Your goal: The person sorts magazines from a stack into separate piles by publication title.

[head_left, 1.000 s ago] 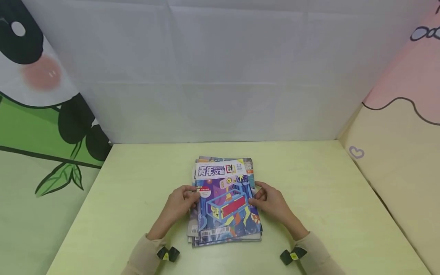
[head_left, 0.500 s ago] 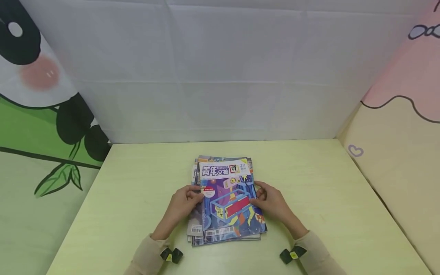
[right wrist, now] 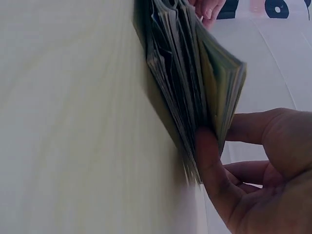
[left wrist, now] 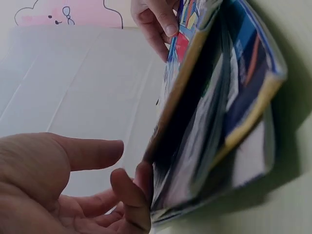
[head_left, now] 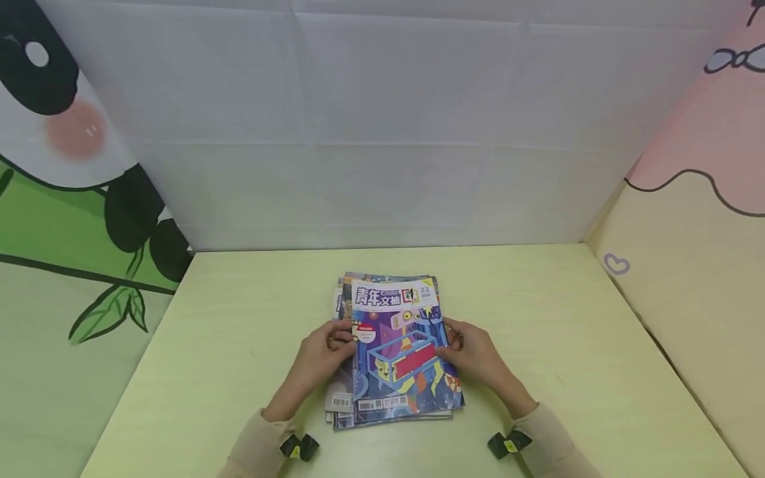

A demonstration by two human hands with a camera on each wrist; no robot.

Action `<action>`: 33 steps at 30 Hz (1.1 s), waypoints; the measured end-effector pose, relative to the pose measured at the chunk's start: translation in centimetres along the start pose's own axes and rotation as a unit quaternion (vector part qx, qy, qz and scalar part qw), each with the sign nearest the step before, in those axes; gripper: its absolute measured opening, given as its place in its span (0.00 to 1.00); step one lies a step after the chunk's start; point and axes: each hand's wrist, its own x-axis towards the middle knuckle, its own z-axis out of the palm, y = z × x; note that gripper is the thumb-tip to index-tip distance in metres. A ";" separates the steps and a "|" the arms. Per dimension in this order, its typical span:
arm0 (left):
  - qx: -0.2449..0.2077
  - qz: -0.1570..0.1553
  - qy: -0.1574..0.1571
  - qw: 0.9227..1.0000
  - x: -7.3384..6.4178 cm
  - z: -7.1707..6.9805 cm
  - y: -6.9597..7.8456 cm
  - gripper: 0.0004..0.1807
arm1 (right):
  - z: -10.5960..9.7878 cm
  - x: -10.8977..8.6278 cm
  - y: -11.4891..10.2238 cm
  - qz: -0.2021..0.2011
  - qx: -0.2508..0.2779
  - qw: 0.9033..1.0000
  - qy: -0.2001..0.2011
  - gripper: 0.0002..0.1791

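Observation:
A purple-blue magazine [head_left: 397, 352] with a white title band lies on top of a stack of magazines [head_left: 342, 388], offset to the right. My right hand [head_left: 475, 352] pinches its right edge, thumb over the cover and a finger underneath; the right wrist view shows that finger [right wrist: 209, 156] between this magazine and those below. At the left edge is my left hand [head_left: 323, 352]. In the left wrist view its fingertips [left wrist: 144, 183] touch the magazines' edges while the thumb [left wrist: 97, 153] stands apart from them. Gaps show between the magazines there.
The stack rests on a pale yellow table [head_left: 239, 318]. A white backdrop [head_left: 394, 133] rises at the table's far edge. Printed cartoon panels stand at both sides, green on the left [head_left: 54, 219] and pink and cream on the right [head_left: 687, 265].
The top magazine has slid right across the stack, uncovering more of the magazines at the left. My left hand has moved right along with it; my right hand has hardly moved.

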 end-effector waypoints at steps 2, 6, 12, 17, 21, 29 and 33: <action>0.015 0.015 -0.003 1.000 0.0 0.3 0.0 0.23 | -0.1 -0.1 -0.2 0.002 -0.002 1.000 0.002 0.37; 0.031 0.044 0.000 0.999 -0.2 1.0 0.1 0.27 | -0.2 -0.3 -0.3 0.009 0.005 1.000 0.009 0.35; 0.020 0.063 0.007 0.998 -0.6 1.7 0.3 0.33 | -0.5 -0.8 -0.2 0.018 0.052 0.998 0.013 0.33; 0.002 0.063 0.017 0.998 -0.8 2.1 0.3 0.36 | -0.8 -1.0 0.1 0.036 0.108 0.993 0.000 0.33; -0.018 0.060 0.019 0.998 -0.9 2.3 0.3 0.39 | -1.0 -1.1 0.6 0.033 0.136 0.990 -0.008 0.34; -0.057 0.064 0.031 0.996 -0.8 3.3 0.9 0.41 | -1.7 -1.1 1.1 0.016 0.150 0.988 -0.008 0.33; -0.065 0.076 0.036 0.994 -0.7 3.8 1.1 0.39 | -2.5 -1.0 1.1 0.008 0.157 0.987 -0.013 0.34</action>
